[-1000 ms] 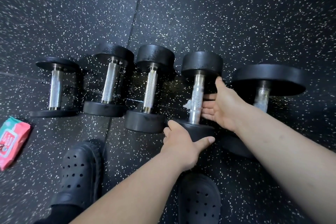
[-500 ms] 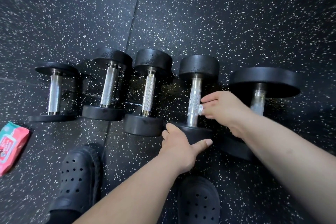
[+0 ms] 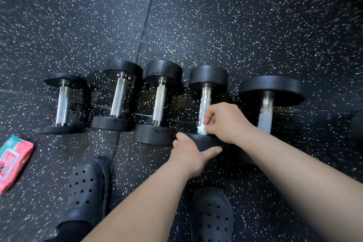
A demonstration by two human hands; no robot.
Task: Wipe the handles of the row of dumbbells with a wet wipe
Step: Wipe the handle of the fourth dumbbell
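Right under the left hand (image 3: 189,154) sits the near black end of the fourth dumbbell (image 3: 208,78), counting from the left of the row. This hand is clamped over that near weight, thumb on one side and fingers on the other, and it seems to be holding the dumbbell so it will not roll. Just past it, the right hand (image 3: 225,121) pinches a small white wet wipe (image 3: 202,129) against the bottom of the shiny handle (image 3: 204,104), right where the handle meets the near weight. The handle runs straight away from this grip toward the far weight, so most of the bare metal lies beyond the fingers. I think the next rub has to slide away from the person, up along the handle, and the right hand is the one to do it, since it has the wipe and is closer to the metal. To the right of the grip lies the biggest dumbbell (image 3: 271,88), and its handle looks wet already. To the left of the grip are three more dumbbells, side by side, all lying the same way; the nearest one's handle (image 3: 159,104) looks dry. Far to the left, well apart from both hands, a pink pack of wipes (image 3: 13,159) lies on the speckled floor (image 3: 235,25).
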